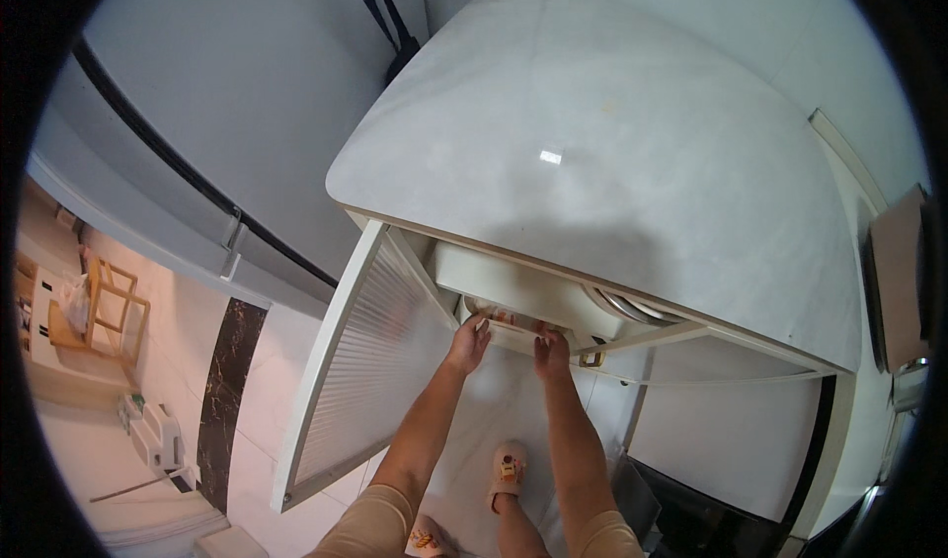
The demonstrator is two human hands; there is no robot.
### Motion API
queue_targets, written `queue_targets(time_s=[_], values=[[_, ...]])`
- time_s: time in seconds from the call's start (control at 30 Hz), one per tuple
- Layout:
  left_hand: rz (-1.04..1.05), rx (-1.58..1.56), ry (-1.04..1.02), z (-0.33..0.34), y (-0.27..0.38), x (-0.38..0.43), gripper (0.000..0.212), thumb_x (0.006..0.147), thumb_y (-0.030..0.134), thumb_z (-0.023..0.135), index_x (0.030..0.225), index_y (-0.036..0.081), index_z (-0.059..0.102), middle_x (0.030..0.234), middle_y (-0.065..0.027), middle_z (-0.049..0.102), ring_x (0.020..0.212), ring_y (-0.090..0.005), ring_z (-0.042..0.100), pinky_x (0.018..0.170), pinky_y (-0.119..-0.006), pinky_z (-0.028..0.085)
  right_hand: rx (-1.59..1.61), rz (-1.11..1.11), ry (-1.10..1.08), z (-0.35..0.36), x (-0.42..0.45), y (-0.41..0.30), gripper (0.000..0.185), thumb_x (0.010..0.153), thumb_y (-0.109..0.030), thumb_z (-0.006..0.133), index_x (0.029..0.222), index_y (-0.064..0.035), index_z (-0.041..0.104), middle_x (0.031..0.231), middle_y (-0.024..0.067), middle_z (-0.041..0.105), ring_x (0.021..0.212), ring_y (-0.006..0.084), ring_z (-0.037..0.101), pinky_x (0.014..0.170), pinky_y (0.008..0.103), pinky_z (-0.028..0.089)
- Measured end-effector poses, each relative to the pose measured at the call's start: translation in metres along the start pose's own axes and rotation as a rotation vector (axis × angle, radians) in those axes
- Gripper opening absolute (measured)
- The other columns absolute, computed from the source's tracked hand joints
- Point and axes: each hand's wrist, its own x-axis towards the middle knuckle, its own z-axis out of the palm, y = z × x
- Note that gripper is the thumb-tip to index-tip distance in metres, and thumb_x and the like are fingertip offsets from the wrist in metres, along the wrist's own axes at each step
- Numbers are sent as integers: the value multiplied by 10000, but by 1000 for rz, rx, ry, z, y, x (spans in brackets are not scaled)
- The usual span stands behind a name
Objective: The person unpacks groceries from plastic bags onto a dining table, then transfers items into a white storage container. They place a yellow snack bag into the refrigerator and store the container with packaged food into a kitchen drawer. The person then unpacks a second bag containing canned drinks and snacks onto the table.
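Note:
Both my arms reach into an open cabinet under a pale countertop (578, 128). My left hand (469, 345) is at the left end of a low white bin (511, 333), fingers curled over its rim. At the right end of the same bin is my right hand (552, 352), its fingertips partly hidden. Small items with orange and white colouring (505, 316) show inside the bin, too small to name. Just above it, a larger white container (503, 276) sits in the cabinet, with round metal-rimmed cookware or dishes (626, 308) to its right.
A ribbed translucent cabinet door (348, 365) stands swung out at left. Another door (711, 354), with a brass-coloured handle (592, 359), is open at right. A large grey appliance (244, 99) borders the counter. Clog-type shoes (509, 469) are on the tiled floor. A wooden chair (111, 306) stands farther left.

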Motion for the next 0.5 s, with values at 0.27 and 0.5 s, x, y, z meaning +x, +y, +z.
queue_targets(time_s=[0.27, 0.5], values=[[-106, 459, -82, -70, -41, -76, 470, 851, 292, 517, 1252, 63, 430, 1157, -1, 476, 1010, -120, 425, 903, -260, 326, -476, -75, -131, -2, -100, 6, 352, 837, -179, 488, 1182, -118, 449, 1108, 13, 463, 912, 158, 494, 841, 289, 407], [-344, 878, 13, -109, 44, -333, 288, 844, 226, 545, 1081, 63, 564, 986, -49, 603, 920, -130, 546, 795, -260, 413, -1025, -540, -555, 119, -387, -6, 499, 804, 9, 484, 1285, -48, 366, 1356, 99, 327, 1231, 235, 350, 972, 318, 334]])
